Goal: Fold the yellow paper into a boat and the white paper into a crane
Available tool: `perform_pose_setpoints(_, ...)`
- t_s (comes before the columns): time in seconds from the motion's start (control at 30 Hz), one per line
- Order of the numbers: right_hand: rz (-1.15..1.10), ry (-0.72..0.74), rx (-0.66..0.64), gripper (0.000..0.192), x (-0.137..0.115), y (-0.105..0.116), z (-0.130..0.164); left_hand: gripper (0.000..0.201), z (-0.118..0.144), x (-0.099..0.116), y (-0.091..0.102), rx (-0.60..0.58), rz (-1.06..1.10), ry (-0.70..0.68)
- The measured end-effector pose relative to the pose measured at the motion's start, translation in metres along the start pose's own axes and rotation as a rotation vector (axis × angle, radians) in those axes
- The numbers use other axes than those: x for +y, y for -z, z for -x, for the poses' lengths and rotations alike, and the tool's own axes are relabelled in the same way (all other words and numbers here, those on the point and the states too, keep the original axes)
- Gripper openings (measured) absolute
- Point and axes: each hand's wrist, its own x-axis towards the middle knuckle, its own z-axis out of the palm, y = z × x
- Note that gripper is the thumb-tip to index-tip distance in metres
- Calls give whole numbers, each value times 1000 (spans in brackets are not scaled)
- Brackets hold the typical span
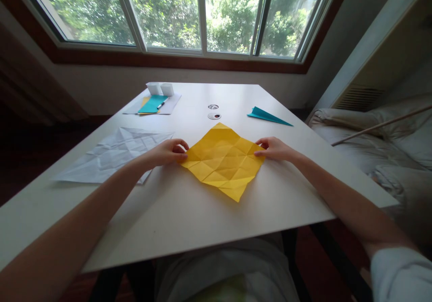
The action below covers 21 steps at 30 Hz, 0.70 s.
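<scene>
A square sheet of yellow paper (224, 158), crossed by many fold creases, lies spread over the white table with one corner pointing at me. My left hand (170, 152) pinches its left corner between thumb and fingers. At the opposite corner, my right hand (274, 149) grips the paper the same way, thumb on top. Beside my left forearm rests a creased sheet of white paper (114, 153), partly covered by that arm.
A teal paper plane (270, 116) lies at the right on the table (202, 230). Back left are teal paper (153, 104), a pen (162, 104) and two small white boxes (160, 88). Round cable-hole covers (214, 116) sit mid-table. A window (202, 18) stands beyond.
</scene>
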Motion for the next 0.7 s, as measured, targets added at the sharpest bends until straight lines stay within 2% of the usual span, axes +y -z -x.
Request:
perform_pose_setpoints(0.17,-108,15,-25,35,4,-1,0,56,1,1,2,12,-50,-1)
perform_pose_setpoints(0.33,-152,18,-28,31,6,-1,-1,45,-2,-2,4,107,-135,-13)
perform_pose_setpoints(0.43,-126,43,-23,26,5,1,-1,43,-5,-5,6,127,-146,-65)
perform_pose_setpoints(0.53,-66,78,-4,21,5,3,0,40,-6,-9,8,95,-190,-139)
perform_pose_setpoints(0.7,31,137,-4,19,5,6,2,38,-5,-13,11,-41,-292,-209)
